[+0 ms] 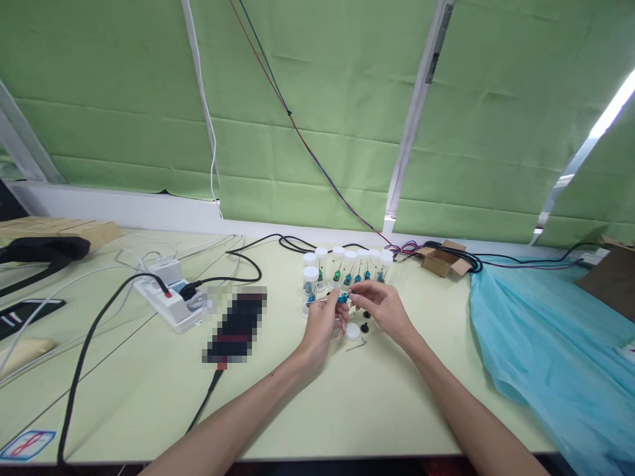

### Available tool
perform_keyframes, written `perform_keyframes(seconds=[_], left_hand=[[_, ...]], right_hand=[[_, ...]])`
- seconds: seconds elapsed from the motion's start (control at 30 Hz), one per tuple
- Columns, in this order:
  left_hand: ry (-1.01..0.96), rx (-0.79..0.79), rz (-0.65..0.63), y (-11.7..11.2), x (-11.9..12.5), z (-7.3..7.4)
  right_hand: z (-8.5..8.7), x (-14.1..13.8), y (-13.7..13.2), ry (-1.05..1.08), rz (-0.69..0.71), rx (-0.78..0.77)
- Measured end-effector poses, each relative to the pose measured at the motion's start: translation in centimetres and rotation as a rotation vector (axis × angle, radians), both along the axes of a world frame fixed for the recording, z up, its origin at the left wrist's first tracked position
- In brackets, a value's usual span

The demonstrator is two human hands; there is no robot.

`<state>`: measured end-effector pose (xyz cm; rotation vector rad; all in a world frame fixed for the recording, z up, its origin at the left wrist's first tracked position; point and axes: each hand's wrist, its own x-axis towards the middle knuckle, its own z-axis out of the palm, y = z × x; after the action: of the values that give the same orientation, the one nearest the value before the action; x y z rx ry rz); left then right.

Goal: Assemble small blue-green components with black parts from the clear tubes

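Observation:
My left hand [325, 320] and my right hand [380, 305] meet above the pale green table [377, 396]. Together they pinch a small blue part on a thin metal pin [341, 298]. The left fingers are curled round the pin's left side, and the right fingertips close on the blue end. Just behind the hands stands a row of several clear vials with white caps [347, 264], each with a blue or green part inside. A loose white cap [352, 331], a small black piece [364, 327] and a thin metal pin [358, 345] lie on the table under the hands.
A white power strip [169, 297] with black cables sits to the left, beside a blurred dark device [237, 325]. A small open cardboard box [443, 259] stands behind right. Blue plastic sheeting [550, 350] covers the table's right end. Green blinds [317, 112] hang behind.

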<state>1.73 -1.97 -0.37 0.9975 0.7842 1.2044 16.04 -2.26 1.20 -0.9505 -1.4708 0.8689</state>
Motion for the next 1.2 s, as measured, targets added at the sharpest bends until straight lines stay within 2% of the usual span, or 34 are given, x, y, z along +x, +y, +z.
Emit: perform_keyframes(seconds=[0.37, 0.73, 0.97, 1.2], left_hand=[[0.013, 0.108, -0.064, -0.38, 0.01, 0.0], [-0.031, 0.101, -0.103, -0.45, 0.04, 0.0], [-0.052, 0.083, -0.126, -0.52, -0.04, -0.11], [-0.122, 0.026, -0.103, -0.59, -0.01, 0.24]], right_hand=[[0.04, 0.07, -0.02, -0.007, 0.01, -0.023], [-0.23, 0.1, 0.26, -0.073, -0.009, -0.039], [-0.5, -0.01, 0.29, -0.009, -0.022, -0.109], [0.04, -0.15, -0.11, -0.001, 0.02, -0.052]])
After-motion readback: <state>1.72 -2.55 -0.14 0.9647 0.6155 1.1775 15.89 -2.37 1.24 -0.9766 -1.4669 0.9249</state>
